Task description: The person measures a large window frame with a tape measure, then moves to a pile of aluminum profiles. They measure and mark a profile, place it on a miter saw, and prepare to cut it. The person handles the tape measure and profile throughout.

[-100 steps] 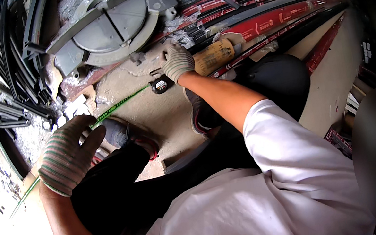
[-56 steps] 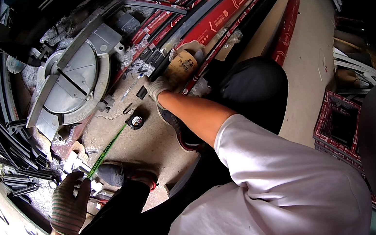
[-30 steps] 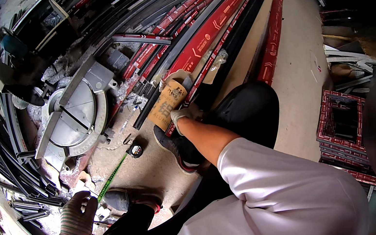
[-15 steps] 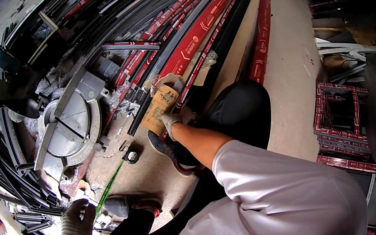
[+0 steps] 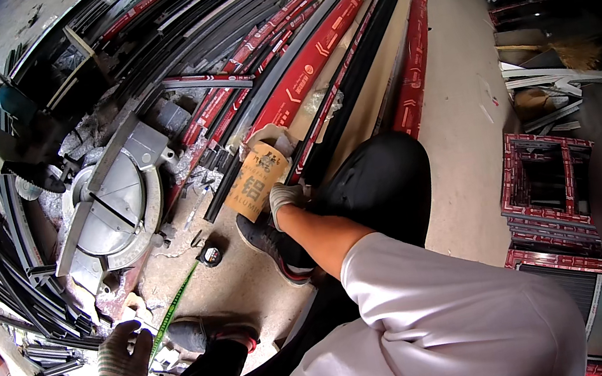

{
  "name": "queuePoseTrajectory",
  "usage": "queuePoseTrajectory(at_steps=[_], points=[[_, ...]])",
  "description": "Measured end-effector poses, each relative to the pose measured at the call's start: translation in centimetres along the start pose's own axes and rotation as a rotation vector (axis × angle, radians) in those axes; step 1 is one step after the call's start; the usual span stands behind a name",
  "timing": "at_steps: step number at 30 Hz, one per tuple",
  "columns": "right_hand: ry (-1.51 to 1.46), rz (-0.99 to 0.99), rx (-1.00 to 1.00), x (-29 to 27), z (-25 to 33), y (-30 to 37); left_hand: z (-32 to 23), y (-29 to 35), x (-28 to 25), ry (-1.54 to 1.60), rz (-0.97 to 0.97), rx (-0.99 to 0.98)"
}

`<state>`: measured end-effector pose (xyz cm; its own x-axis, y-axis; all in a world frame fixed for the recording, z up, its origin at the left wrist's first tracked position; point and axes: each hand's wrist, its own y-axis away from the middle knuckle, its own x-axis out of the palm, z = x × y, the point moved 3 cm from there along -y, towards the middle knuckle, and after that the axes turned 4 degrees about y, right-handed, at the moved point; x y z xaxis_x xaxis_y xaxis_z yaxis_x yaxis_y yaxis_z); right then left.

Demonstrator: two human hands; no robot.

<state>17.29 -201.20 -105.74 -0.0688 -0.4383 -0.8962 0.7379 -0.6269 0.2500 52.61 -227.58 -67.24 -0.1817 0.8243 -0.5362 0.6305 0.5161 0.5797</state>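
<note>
Room between shoes, tape measure ahead

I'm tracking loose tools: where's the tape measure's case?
In the head view, left of centre, the black case lies on the floor between the saw base and the right shoe.

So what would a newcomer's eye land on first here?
Probably the red bars, fanning from the center toward the top. Next, the silver saw, left of center. Then the green tape, lower left, stretched between its black case and the gloved left grip.
</note>
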Motion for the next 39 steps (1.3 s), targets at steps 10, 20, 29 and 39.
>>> queuePoseTrajectory(at_steps=[10, 20, 29, 39], points=[[-0.066, 0.175, 0.109, 0.2, 1.9, -4.1, -0.1, 0.4, -0.4, 0.025, 0.0, -0.032], [-0.004, 0.176, 0.091, -1.6, 4.3, -1.9, 0.4, 0.5, -0.7, -0.021, -0.02, -0.031], [-0.076, 0.378, 0.17, 0.2, 3.8, -4.9, 1.0, 0.2, -0.5, 0.018, -0.035, -0.039], [0.226, 0.255, 0.089, -4.9, 7.0, -0.4, -0.2, 0.6, -0.8, -0.01, -0.008, -0.109]])
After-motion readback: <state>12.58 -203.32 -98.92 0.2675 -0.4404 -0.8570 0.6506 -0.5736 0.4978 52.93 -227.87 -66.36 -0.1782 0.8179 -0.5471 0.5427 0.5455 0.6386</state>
